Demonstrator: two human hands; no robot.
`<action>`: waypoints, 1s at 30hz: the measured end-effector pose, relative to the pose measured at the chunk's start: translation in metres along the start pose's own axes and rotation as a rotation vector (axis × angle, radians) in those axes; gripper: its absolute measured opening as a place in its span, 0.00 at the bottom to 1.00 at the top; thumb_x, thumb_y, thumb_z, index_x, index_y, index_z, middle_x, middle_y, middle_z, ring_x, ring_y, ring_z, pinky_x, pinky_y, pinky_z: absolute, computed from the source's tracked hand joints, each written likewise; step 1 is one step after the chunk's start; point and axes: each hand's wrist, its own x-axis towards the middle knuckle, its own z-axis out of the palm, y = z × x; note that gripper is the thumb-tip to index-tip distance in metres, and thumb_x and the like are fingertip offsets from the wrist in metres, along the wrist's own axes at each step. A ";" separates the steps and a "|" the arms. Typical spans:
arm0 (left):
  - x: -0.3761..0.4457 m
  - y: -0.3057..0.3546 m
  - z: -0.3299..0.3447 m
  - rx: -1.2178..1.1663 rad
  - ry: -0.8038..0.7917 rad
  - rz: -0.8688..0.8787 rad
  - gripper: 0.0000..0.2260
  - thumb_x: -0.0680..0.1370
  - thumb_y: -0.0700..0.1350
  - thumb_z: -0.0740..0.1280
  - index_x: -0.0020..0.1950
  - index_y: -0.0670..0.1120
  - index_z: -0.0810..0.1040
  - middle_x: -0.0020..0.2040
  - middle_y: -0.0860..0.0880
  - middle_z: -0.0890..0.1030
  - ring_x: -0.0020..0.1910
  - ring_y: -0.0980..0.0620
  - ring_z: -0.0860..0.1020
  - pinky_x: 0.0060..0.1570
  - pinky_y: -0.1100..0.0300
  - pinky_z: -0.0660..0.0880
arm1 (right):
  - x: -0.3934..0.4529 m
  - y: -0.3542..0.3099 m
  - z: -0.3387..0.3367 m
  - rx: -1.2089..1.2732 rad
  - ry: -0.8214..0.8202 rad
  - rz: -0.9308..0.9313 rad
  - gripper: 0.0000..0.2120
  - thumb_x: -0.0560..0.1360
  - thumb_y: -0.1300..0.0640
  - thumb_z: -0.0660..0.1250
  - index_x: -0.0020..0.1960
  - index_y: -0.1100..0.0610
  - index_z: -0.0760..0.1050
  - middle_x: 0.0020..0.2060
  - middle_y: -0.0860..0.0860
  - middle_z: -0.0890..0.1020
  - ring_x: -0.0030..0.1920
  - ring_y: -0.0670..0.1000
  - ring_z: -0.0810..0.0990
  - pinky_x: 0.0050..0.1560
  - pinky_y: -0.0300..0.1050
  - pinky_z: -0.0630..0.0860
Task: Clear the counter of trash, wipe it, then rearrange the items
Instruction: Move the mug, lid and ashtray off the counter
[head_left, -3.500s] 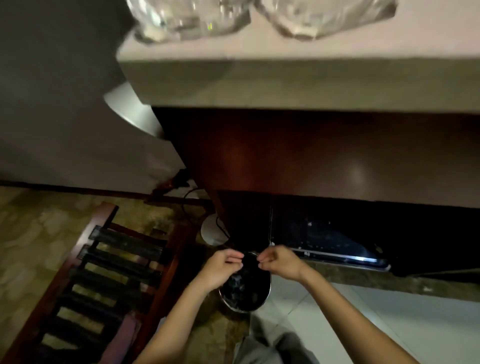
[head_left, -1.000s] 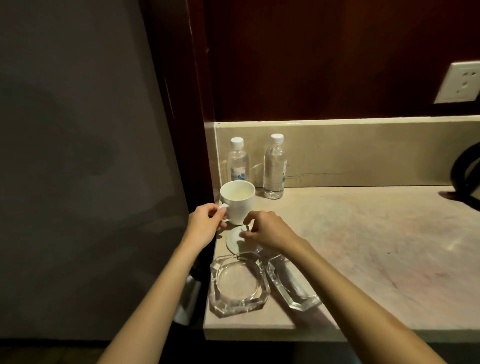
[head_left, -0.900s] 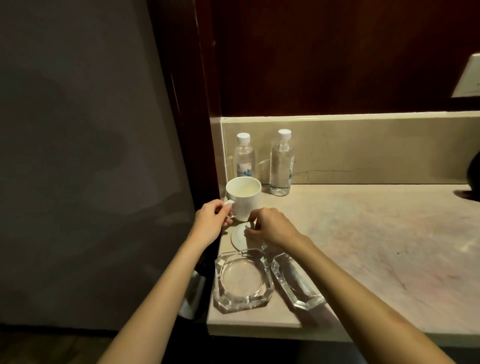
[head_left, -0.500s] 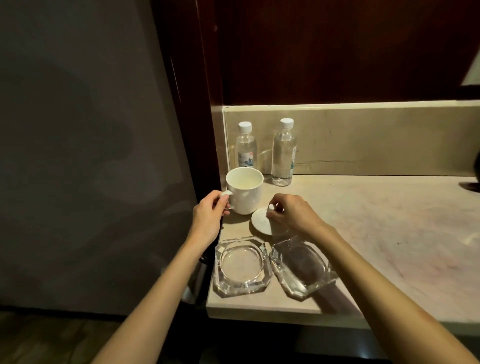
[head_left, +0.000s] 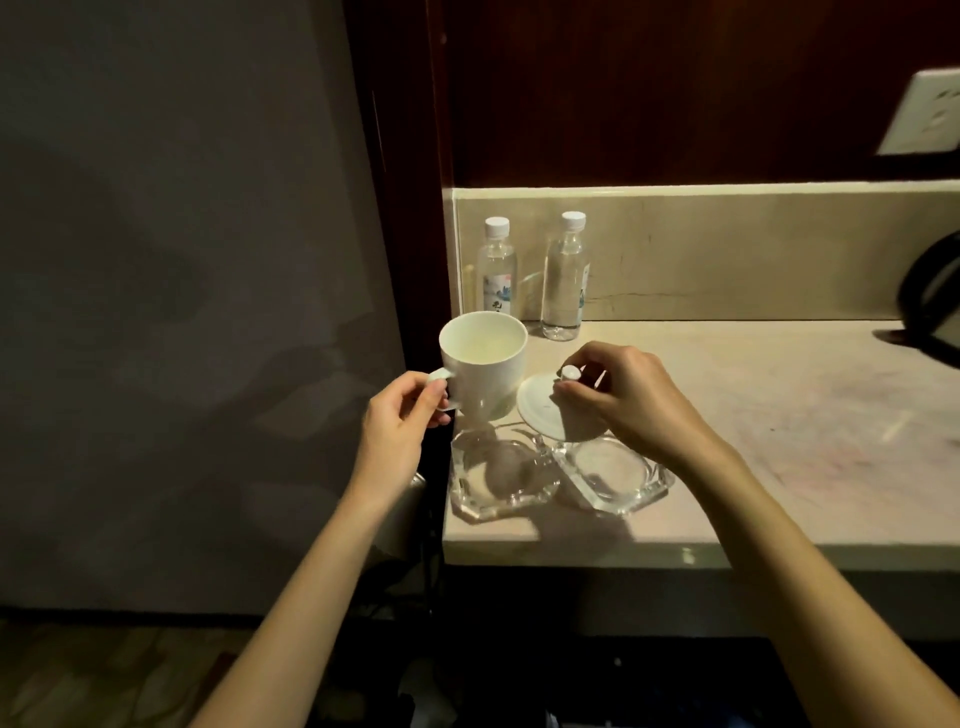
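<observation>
Mug (head_left: 485, 364) handle pinched by left hand (head_left: 397, 426); right hand (head_left: 623, 400) fingers (head_left: 574, 389) pinch lid (head_left: 550, 410) knob. Bottle (head_left: 497, 275) label unreadable.

two bottles (head_left: 497, 275) (head_left: 563, 275), two ashtrays (head_left: 501, 480) (head_left: 615, 475)

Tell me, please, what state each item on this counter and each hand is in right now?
White mug: uncovered, lifted by its handle.
Mug lid: off the mug, tilted, held by its knob.
Left hand: grips the mug handle.
Right hand: pinches the lid knob.
Two water bottles: upright, capped.
Two glass ashtrays: empty, on the counter.
</observation>
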 end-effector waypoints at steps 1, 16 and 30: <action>-0.008 0.001 -0.005 0.012 0.000 0.006 0.09 0.80 0.40 0.62 0.41 0.42 0.76 0.34 0.51 0.77 0.32 0.62 0.77 0.38 0.72 0.72 | -0.007 -0.004 0.001 0.007 -0.003 -0.004 0.06 0.74 0.53 0.70 0.48 0.53 0.79 0.38 0.47 0.79 0.40 0.49 0.76 0.41 0.47 0.73; -0.136 0.002 -0.077 0.083 0.182 -0.055 0.07 0.78 0.41 0.65 0.39 0.44 0.78 0.34 0.53 0.81 0.34 0.58 0.80 0.40 0.68 0.76 | -0.100 -0.037 0.045 0.051 -0.202 -0.157 0.06 0.73 0.52 0.71 0.47 0.53 0.79 0.35 0.44 0.79 0.36 0.41 0.75 0.36 0.36 0.68; -0.241 -0.080 -0.180 0.042 0.252 -0.342 0.08 0.78 0.40 0.64 0.40 0.43 0.77 0.32 0.54 0.80 0.33 0.59 0.79 0.39 0.69 0.76 | -0.173 -0.079 0.179 0.119 -0.378 -0.089 0.06 0.74 0.47 0.69 0.49 0.48 0.78 0.43 0.42 0.80 0.45 0.44 0.78 0.43 0.44 0.75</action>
